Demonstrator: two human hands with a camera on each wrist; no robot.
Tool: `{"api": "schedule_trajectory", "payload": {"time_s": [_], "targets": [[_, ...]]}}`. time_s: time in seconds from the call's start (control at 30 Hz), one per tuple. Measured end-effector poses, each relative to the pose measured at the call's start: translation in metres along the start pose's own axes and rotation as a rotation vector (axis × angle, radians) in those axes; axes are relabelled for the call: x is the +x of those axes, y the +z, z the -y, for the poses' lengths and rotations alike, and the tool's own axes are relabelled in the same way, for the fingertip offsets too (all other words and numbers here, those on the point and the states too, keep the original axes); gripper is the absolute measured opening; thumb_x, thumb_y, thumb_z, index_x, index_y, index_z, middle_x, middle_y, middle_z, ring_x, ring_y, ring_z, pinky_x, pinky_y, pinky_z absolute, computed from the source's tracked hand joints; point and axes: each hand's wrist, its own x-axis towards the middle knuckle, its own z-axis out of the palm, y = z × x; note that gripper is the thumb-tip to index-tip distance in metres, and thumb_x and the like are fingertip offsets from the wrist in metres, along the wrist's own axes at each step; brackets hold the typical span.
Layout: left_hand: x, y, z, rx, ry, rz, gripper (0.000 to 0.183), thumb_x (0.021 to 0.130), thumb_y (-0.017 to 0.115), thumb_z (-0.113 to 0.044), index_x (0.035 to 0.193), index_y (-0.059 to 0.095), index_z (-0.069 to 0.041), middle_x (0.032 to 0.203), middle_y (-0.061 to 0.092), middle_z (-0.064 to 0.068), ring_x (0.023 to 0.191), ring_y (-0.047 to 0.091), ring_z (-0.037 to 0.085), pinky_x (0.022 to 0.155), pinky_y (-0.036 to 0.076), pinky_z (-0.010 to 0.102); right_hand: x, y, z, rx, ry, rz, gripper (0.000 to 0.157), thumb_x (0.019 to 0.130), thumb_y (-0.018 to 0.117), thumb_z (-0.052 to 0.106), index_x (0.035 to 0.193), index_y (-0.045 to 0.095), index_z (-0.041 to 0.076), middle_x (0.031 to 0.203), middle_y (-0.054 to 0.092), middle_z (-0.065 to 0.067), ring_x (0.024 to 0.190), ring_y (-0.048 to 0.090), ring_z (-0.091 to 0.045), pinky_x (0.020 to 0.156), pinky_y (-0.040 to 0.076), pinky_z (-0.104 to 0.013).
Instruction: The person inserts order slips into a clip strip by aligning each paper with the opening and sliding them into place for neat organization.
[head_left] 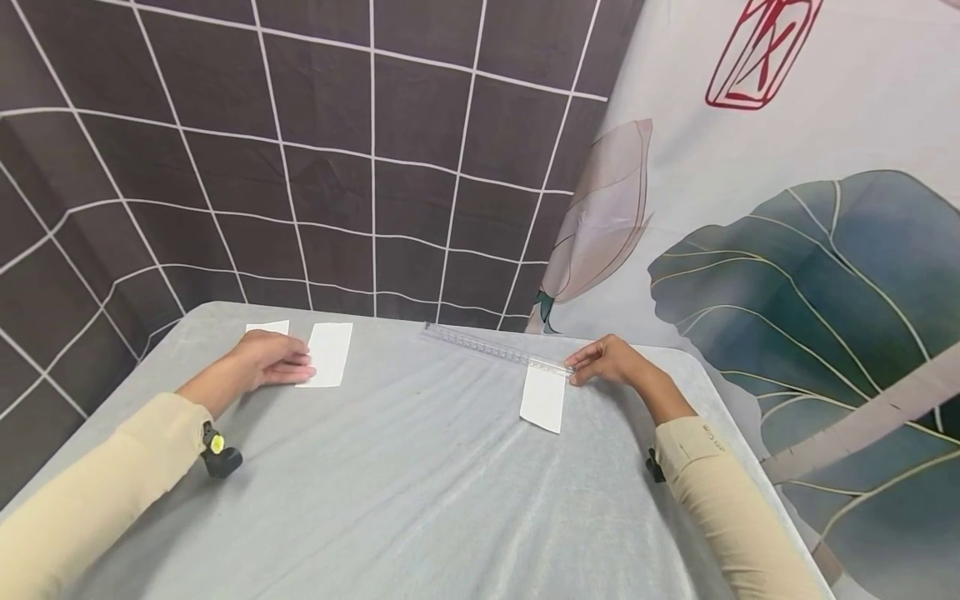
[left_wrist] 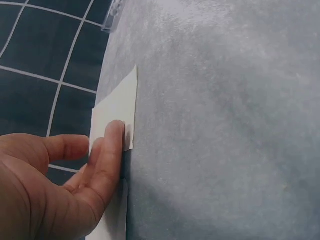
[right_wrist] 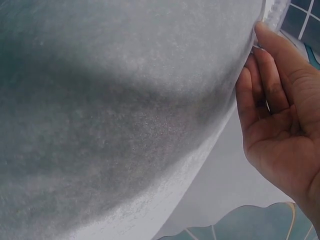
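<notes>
Near the far right of the table, my right hand (head_left: 609, 360) pinches the end of a clear plastic ruler (head_left: 487, 343) between thumb and fingers. The ruler slants back to the left, its near end overlapping the top of a white paper card (head_left: 543, 400). In the right wrist view, only a bit of the ruler (right_wrist: 274, 15) shows beyond the thumb. At the far left, my left hand (head_left: 272, 360) has its fingertips at the lower edge of a second white card (head_left: 330, 350), thumb apart from the fingers. A third white card (head_left: 268, 326) is partly hidden behind that hand.
A pale grey cloth with soft creases covers the table (head_left: 405, 467). Behind it hangs a dark curtain (head_left: 330, 183) with a white grid. To the right is a white hanging (head_left: 697, 158) with large leaf prints, close to the table's edge.
</notes>
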Motion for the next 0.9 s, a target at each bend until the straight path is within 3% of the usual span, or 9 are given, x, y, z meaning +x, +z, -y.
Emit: {"api": "schedule_trajectory", "payload": {"time_s": [0.27, 0.53, 0.7, 0.9], "targets": [[0.002, -0.003, -0.003, 0.021, -0.008, -0.077, 0.008, 0.105, 0.056, 0.004, 0.112, 0.058, 0.002, 0.076, 0.073, 0.001, 0.065, 0.08, 0.014, 0.078, 0.075, 0.031, 0.001, -0.003, 0.0, -0.005, 0.008, 0.002, 0.035, 0.088, 0.097, 0.013, 0.121, 0.087, 0.003, 0.119, 0.087, -0.014, 0.116, 0.078, -0.026, 0.11, 0.062, -0.048], [0.003, 0.0, -0.003, 0.081, 0.009, -0.141, 0.016, 0.102, 0.061, 0.004, 0.117, 0.058, 0.005, 0.072, 0.072, -0.002, 0.061, 0.078, 0.01, 0.073, 0.074, 0.027, 0.001, -0.003, -0.003, -0.009, -0.022, 0.002, 0.032, 0.088, 0.097, 0.012, 0.118, 0.088, 0.004, 0.116, 0.088, -0.013, 0.109, 0.08, -0.02, 0.099, 0.063, -0.036], [0.004, 0.003, -0.004, 0.098, 0.004, -0.178, 0.013, 0.1, 0.067, 0.005, 0.112, 0.062, 0.003, 0.069, 0.071, -0.003, 0.058, 0.076, 0.008, 0.068, 0.073, 0.024, 0.001, -0.001, -0.002, -0.007, -0.012, -0.008, 0.034, 0.088, 0.097, 0.012, 0.119, 0.087, 0.003, 0.117, 0.087, -0.015, 0.112, 0.08, -0.022, 0.104, 0.064, -0.042], [0.006, 0.01, -0.004, 0.084, 0.01, -0.158, 0.01, 0.099, 0.073, 0.006, 0.107, 0.071, 0.001, 0.065, 0.074, -0.005, 0.056, 0.075, 0.006, 0.062, 0.07, 0.02, 0.001, 0.0, -0.003, -0.007, -0.01, -0.01, 0.034, 0.089, 0.097, 0.012, 0.119, 0.087, 0.003, 0.118, 0.087, -0.015, 0.113, 0.08, -0.024, 0.105, 0.064, -0.043]]}}
